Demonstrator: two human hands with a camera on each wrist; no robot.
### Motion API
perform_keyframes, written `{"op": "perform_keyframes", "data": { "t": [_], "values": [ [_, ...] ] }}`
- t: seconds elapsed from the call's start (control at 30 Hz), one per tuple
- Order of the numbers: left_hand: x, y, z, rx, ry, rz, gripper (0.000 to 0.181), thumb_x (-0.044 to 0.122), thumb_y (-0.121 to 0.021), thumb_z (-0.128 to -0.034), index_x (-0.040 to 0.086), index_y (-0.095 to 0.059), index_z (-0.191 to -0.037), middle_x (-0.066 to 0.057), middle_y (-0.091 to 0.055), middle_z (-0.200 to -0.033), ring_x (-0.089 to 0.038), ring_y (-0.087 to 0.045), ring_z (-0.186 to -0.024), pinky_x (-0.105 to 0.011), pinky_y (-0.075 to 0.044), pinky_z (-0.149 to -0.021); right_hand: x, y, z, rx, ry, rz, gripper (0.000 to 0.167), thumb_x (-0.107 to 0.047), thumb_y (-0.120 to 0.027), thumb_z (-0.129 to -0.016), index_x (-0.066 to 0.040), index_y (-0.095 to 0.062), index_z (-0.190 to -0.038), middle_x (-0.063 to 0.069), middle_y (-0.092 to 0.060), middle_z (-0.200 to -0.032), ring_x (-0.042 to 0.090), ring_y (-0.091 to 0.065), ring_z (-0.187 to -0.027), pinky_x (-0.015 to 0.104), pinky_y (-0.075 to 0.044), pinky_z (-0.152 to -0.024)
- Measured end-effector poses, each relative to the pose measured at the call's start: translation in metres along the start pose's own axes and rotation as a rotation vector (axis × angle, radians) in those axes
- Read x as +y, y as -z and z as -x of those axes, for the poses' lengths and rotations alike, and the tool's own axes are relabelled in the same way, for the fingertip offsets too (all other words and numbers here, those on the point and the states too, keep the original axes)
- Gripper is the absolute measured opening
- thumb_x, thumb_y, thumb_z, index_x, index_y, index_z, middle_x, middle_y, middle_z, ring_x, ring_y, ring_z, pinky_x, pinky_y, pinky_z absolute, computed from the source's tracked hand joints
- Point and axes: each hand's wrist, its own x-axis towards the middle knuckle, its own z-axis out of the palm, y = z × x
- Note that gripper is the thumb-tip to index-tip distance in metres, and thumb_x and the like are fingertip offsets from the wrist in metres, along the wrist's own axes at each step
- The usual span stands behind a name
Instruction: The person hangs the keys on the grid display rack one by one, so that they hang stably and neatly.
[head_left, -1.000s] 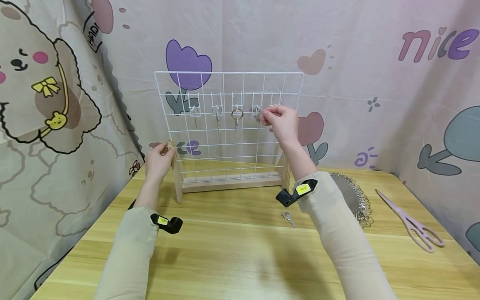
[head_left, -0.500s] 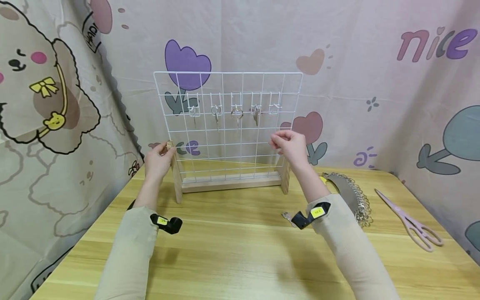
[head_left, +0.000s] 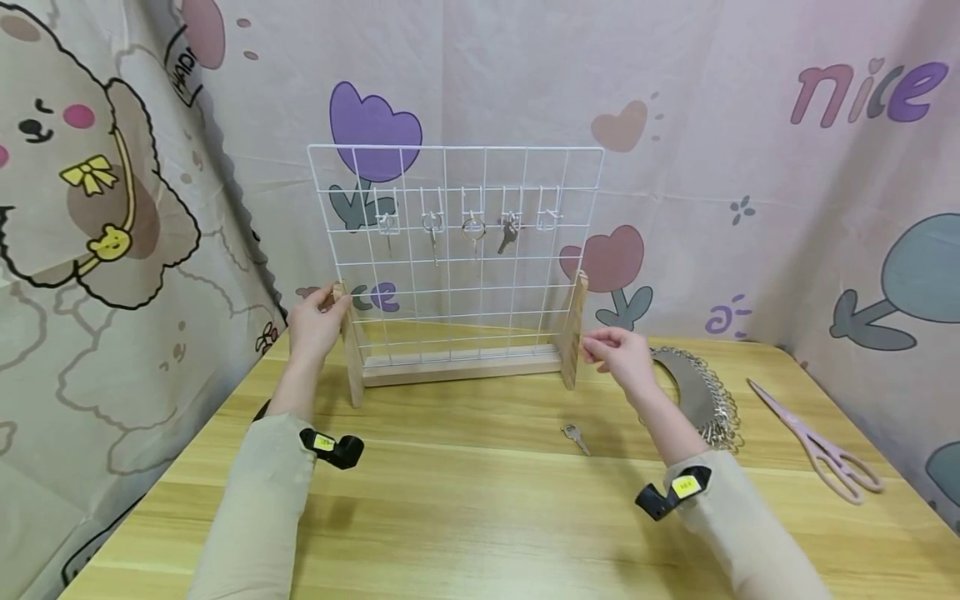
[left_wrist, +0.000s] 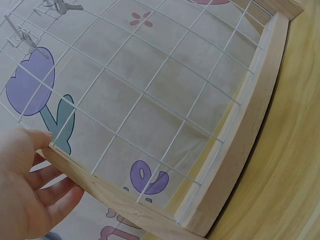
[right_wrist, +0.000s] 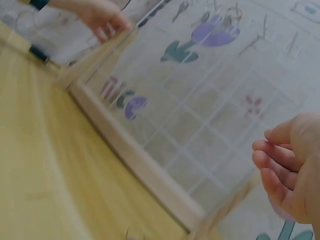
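Note:
A white wire grid rack [head_left: 456, 148] stands upright on the table in a wooden frame. My left hand [head_left: 315, 323] grips the top of its left wooden post [left_wrist: 95, 185], thumb on one side and fingers on the other. My right hand [head_left: 621, 360] is beside the right wooden post [head_left: 574, 333], fingers loosely bent and holding nothing. A dark key [head_left: 508, 237] hangs tilted from the fourth hook. Keys also hang on the hooks to its left, one with a gold ring [head_left: 473, 227]. The rightmost hook [head_left: 548, 220] is bare. A loose key [head_left: 575, 437] lies on the table.
To the right lies a grey curved plate [head_left: 692, 390] edged with small metal rings, partly behind my right forearm. Pink-handled scissors [head_left: 821, 446] lie farther right. A patterned curtain [head_left: 675, 75] hangs close behind the rack.
My right hand has left the fourth hook and moved down and right, past the right post. The key there now hangs free and has swung. My left hand stays on the post.

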Motion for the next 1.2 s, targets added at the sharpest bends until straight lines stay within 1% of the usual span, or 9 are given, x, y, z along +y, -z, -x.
{"op": "perform_keyframes", "data": {
  "t": [0.2,0.33,0.43,0.57,0.67,0.73,0.97,1.07,1.2],
  "values": [
    [0.001,0.001,0.001,0.005,-0.009,-0.004,0.054,0.03,-0.049,-0.0956,0.005,-0.037,-0.142,-0.019,-0.045,-0.136,-0.032,-0.041,-0.125,-0.041,-0.036,-0.101,0.023,0.01,0.016,-0.082,-0.047,0.107,0.027,-0.012,-0.062,-0.089,0.009,-0.061,-0.106,0.007,-0.069,-0.083,0.009,-0.063,-0.068,0.025,-0.051,-0.059],
    [0.001,0.0,0.0,-0.008,-0.015,-0.015,0.055,0.032,-0.048,-0.0957,0.004,-0.036,-0.142,-0.02,-0.045,-0.136,-0.032,-0.041,-0.125,-0.041,-0.036,-0.101,0.038,0.009,0.023,-0.149,-0.066,0.144,0.027,-0.01,-0.062,-0.088,0.01,-0.06,-0.107,0.015,-0.068,-0.088,0.016,-0.064,-0.072,0.027,-0.052,-0.06],
    [0.001,0.0,0.0,-0.006,-0.023,-0.021,0.056,0.032,-0.048,-0.0958,0.004,-0.036,-0.142,-0.021,-0.045,-0.136,-0.033,-0.041,-0.125,-0.042,-0.036,-0.101,0.048,0.004,0.027,-0.228,-0.059,0.143,0.027,-0.004,-0.061,-0.086,0.014,-0.058,-0.106,0.02,-0.066,-0.09,0.02,-0.062,-0.073,0.028,-0.051,-0.059],
    [-0.001,0.001,-0.001,0.001,-0.027,-0.019,0.055,0.032,-0.048,-0.0956,0.004,-0.037,-0.142,-0.02,-0.046,-0.135,-0.033,-0.042,-0.125,-0.043,-0.037,-0.1,0.059,-0.003,0.031,-0.314,-0.055,0.152,0.027,0.001,-0.062,-0.083,0.015,-0.057,-0.106,0.014,-0.064,-0.085,0.018,-0.059,-0.07,0.026,-0.049,-0.056],
    [-0.002,0.0,-0.002,-0.003,-0.024,-0.018,0.055,0.032,-0.049,-0.0954,0.004,-0.037,-0.142,-0.02,-0.047,-0.134,-0.032,-0.043,-0.124,-0.042,-0.037,-0.1,0.067,-0.007,0.035,-0.351,-0.069,0.184,0.025,0.0,-0.065,-0.082,0.012,-0.059,-0.104,0.006,-0.063,-0.083,0.015,-0.057,-0.068,0.025,-0.049,-0.056],
    [-0.001,0.0,-0.002,-0.004,-0.023,-0.017,0.055,0.032,-0.049,-0.0953,0.004,-0.037,-0.141,-0.02,-0.047,-0.134,-0.032,-0.043,-0.124,-0.042,-0.038,-0.1,0.071,-0.008,0.037,-0.373,-0.071,0.205,0.024,-0.001,-0.067,-0.081,0.01,-0.06,-0.102,0.005,-0.062,-0.082,0.013,-0.056,-0.069,0.026,-0.049,-0.057],
    [-0.003,0.0,-0.003,0.0,-0.024,-0.01,0.055,0.032,-0.049,-0.0954,0.005,-0.037,-0.142,-0.02,-0.047,-0.134,-0.031,-0.044,-0.123,-0.041,-0.039,-0.099,0.076,-0.014,0.039,-0.38,-0.035,0.257,0.018,0.0,-0.069,-0.079,0.005,-0.063,-0.094,0.004,-0.062,-0.08,0.011,-0.053,-0.067,0.023,-0.046,-0.053],
    [-0.004,0.0,-0.004,0.004,-0.028,-0.009,0.054,0.031,-0.049,-0.0952,0.005,-0.037,-0.141,-0.019,-0.047,-0.134,-0.031,-0.044,-0.123,-0.041,-0.039,-0.099,0.077,-0.016,0.04,-0.381,0.001,0.282,0.014,0.0,-0.07,-0.078,0.004,-0.064,-0.091,0.003,-0.062,-0.078,0.011,-0.053,-0.069,0.021,-0.045,-0.056],
    [-0.006,0.0,-0.005,-0.003,-0.034,-0.016,0.055,0.032,-0.048,-0.0953,0.004,-0.036,-0.142,-0.02,-0.046,-0.135,-0.033,-0.042,-0.124,-0.042,-0.037,-0.1,0.08,-0.018,0.04,-0.364,0.044,0.333,0.009,0.0,-0.07,-0.077,0.0,-0.067,-0.085,0.001,-0.063,-0.078,0.011,-0.054,-0.073,0.023,-0.045,-0.063]
  ]
}}
